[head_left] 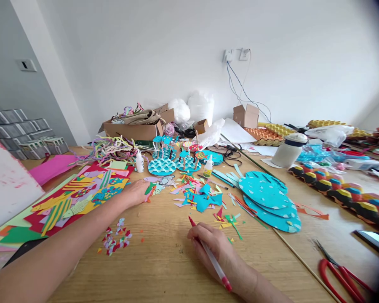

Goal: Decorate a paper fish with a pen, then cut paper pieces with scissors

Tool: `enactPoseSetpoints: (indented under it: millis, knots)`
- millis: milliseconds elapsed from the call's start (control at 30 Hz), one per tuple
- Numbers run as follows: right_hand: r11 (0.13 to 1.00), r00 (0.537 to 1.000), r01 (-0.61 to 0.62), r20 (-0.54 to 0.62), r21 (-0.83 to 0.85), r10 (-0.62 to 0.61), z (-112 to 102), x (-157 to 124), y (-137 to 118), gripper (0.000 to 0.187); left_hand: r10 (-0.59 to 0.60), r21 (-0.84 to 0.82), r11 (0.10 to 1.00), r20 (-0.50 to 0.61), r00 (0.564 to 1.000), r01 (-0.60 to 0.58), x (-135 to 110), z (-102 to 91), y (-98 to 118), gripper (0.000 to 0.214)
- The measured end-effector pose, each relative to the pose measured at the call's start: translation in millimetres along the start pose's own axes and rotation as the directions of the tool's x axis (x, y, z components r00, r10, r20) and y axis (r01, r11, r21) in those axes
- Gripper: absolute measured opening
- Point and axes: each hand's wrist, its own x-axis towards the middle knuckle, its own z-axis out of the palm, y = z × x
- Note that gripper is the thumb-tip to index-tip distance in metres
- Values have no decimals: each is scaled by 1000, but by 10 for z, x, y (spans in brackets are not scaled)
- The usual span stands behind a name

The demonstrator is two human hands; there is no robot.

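My right hand [213,248] is closed around a red pen [215,264] with a clear barrel, its capless red tip angled up and left over the bare wood. My left hand [135,192] stretches forward, fingers bent down at a small green and orange paper fish [150,190] that it appears to pinch. Beside those fingertips lie several pale, outlined paper fish [164,183]. Under the left forearm spreads a heap of coloured paper with cut-out striped fish [78,185]. Small paper bits [116,237] are scattered between my arms.
Glue bottles [140,162] stand by blue egg-tray bases carrying fish [162,166]. Blue paper scraps [202,198] lie mid-table, blue ovals [263,189] right of them. Red-handled scissors [341,273], a wooden stick [303,261] and painted egg-carton strips [337,187] occupy the right. A full cardboard box [132,130] stands behind.
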Motion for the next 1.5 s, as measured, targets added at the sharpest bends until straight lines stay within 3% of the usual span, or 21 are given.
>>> enactPoseSetpoints:
  millis: [433, 667, 800, 933, 1000, 1100, 1200, 1267, 1500]
  knots:
    - [1000, 1000, 14, -4, 2, -14, -9, 20, -29, 21, 5, -102, 995, -100, 995, -15, -45, -56, -85, 27]
    - [1000, 1000, -22, 9, 16, 22, -5, 11, 8, 22, -40, -121, 993, -229, 973, 12, -110, -143, -153, 24]
    - [997, 997, -72, -23, 16, 72, -50, 32, -10, 20, 62, -118, 987, -345, 937, -109, -261, -305, -102, 5]
    - [975, 980, -173, -73, 142, 184, -116, 64, -58, 13, 209, -92, 956, -457, 864, -280, -478, -338, 38, 21]
    - [906, 955, -275, -15, 323, 295, -131, 73, -76, 7, 293, -69, 927, -482, 826, -369, -607, -301, 140, 24]
    - [680, 890, -405, 93, 612, 447, -140, 85, -109, 8, 392, -31, 884, -497, 774, -467, -799, -234, 316, 29]
    - [521, 844, -445, 146, 729, 516, -165, 101, -162, 21, 510, 66, 815, -553, 659, -575, -935, -191, 486, 31]
    - [478, 846, -438, 170, 761, 505, -179, 108, -196, 26, 545, 90, 789, -559, 625, -608, -977, -171, 580, 30]
    - [355, 876, -374, 201, 857, 439, -91, 85, -225, 31, 552, 48, 775, -538, 637, -631, -963, -65, 819, 27]
